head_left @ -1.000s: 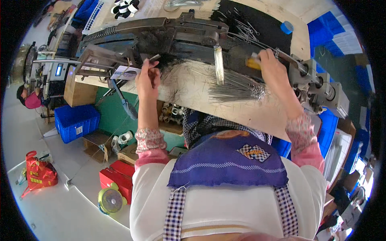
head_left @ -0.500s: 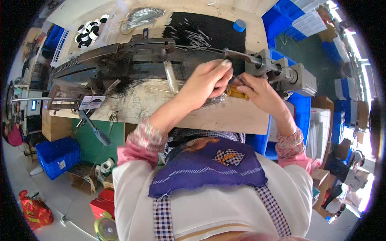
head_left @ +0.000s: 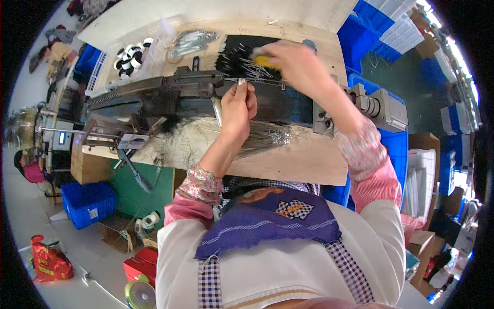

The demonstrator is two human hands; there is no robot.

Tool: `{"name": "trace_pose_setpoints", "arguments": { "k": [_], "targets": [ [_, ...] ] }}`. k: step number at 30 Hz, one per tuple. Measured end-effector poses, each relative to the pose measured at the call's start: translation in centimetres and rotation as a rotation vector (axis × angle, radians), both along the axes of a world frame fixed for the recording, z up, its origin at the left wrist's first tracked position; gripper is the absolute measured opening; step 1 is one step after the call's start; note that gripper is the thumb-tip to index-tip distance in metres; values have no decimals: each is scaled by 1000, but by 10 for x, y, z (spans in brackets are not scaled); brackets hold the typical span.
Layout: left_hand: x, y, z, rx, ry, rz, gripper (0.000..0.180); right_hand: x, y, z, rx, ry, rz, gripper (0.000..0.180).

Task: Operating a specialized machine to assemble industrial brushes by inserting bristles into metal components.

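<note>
My right hand (head_left: 296, 64), blurred by motion, is closed around a yellow tool (head_left: 265, 61) whose exact kind I cannot make out. It hangs over the black mat (head_left: 298, 51), where several thin metal wire pieces (head_left: 257, 71) lie scattered. My left hand (head_left: 237, 108) is closed with thumb and finger pinched together at the front of the dark metal machine bed (head_left: 278, 100). What it pinches, if anything, is too small to name. Beside its wrist, a bundle of thin wires (head_left: 267, 138) lies on the wooden table.
A motor (head_left: 388, 109) with a coupling stands at the bed's right end. A white basket (head_left: 159, 44) holds black-and-white round pieces (head_left: 131, 57). Silvery wires (head_left: 193, 42) lie at the back, near a blue cap (head_left: 309, 44). Black bristle debris (head_left: 167, 126) lies at left.
My right hand has moved up and left with the yellow tool, from the machine's right end to above the mat. My left hand has shifted left, away from the right hand. The view has shifted slightly.
</note>
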State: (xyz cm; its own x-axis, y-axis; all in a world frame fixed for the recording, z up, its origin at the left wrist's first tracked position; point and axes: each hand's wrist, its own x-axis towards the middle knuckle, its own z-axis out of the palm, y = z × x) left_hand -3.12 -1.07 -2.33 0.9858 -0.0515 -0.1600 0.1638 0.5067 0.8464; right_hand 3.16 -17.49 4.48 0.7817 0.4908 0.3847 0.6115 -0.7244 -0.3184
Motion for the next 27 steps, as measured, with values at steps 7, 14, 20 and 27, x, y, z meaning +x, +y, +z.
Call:
{"name": "trace_pose_setpoints", "arguments": {
  "k": [7, 14, 20, 27],
  "targets": [
    [-6, 4, 0, -19, 85, 3, 27, 7, 25, -2, 121, 433, 254, 26],
    [-5, -4, -2, -147, 53, -130, 48, 22, 25, 6, 326, 1009, 164, 26],
    [3, 11, 19, -786, 127, -145, 75, 25, 12, 7, -83, 245, 221, 32],
    [1, 16, 10, -857, 55, -200, 75, -40, 40, -3, -75, -178, 154, 33]
  ]
}}
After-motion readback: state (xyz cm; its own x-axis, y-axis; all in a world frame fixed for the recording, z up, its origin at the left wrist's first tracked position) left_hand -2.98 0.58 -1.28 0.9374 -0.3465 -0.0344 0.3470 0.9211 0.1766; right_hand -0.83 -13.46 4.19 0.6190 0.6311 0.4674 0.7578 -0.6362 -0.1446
